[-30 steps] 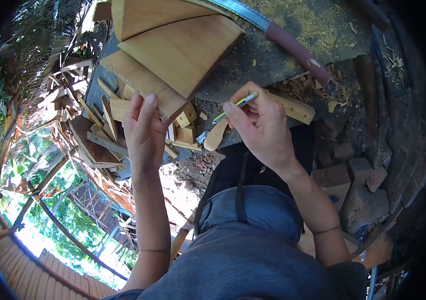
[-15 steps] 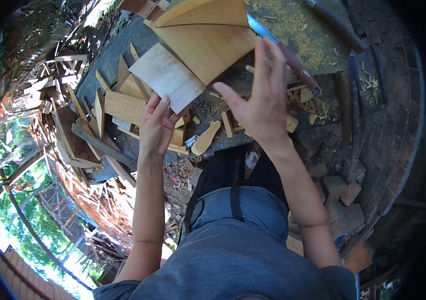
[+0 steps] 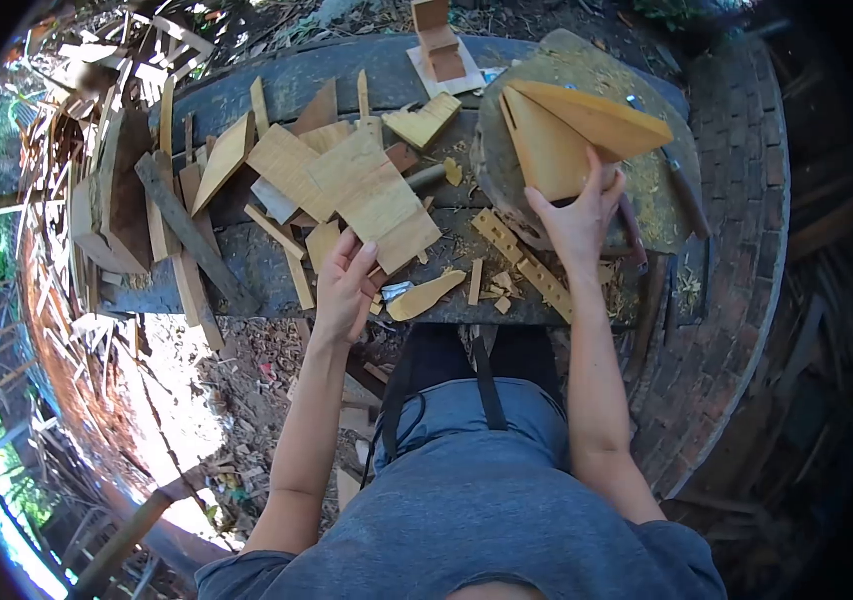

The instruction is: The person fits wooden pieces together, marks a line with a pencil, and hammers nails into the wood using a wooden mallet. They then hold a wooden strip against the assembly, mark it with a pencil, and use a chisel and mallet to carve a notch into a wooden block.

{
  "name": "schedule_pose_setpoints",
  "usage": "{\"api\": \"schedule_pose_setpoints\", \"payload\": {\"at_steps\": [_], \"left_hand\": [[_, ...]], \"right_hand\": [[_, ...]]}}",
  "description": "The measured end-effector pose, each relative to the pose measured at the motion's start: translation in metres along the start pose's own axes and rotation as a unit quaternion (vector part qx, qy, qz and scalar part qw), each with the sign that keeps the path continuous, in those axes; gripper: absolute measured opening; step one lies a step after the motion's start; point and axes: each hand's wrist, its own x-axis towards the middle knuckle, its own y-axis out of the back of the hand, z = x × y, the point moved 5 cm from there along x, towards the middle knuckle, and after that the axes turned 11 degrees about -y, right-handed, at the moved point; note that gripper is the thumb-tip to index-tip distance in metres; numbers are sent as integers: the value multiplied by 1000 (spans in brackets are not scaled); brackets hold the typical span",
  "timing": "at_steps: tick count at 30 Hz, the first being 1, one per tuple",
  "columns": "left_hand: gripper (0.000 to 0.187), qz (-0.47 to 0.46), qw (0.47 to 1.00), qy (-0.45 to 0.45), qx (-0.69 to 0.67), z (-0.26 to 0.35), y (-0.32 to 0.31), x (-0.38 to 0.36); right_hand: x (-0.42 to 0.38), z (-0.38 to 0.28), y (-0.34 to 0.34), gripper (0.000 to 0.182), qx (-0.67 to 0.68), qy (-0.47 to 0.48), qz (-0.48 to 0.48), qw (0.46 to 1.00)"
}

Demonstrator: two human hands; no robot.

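Note:
My left hand [image 3: 344,285] pinches the lower edge of a thin, flat wooden board [image 3: 382,205], thumb on top, and holds it above the scraps on the bench. My right hand [image 3: 584,215] is closed on the near edge of an angled wooden piece [image 3: 547,150] made of panels that meet along a ridge. This piece rests on a round wood block [image 3: 502,165] strewn with shavings. Under my right forearm lies a strip with a row of holes [image 3: 522,265]. A spoon-shaped wooden cutout [image 3: 429,296] is close to the bench's front edge.
Wood offcuts [image 3: 222,165] and a grey stick [image 3: 192,235] crowd the bench's left side. Dark-handled tools [image 3: 685,185] lie at the block's right. A small block assembly [image 3: 442,60] stands at the back. Brick paving [image 3: 737,200] runs along the right.
My right hand, spread in the air before, has closed on the angled piece. The board in my left hand now shows a yellower, grained face. The camera view has shifted.

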Motion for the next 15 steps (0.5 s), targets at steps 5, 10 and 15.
{"api": "schedule_pose_setpoints", "payload": {"at_steps": [5,10,15], "left_hand": [[44,31,998,-16,-48,5,29,-22],[46,99,992,-52,-63,15,71,-46],[45,175,981,-72,-38,24,104,-70]], "right_hand": [[-23,-18,28,79,352,-189,-322,858],[-65,-93,-14,74,463,-159,-383,783],[-67,-126,-156,77,318,11,-339,885]]}}
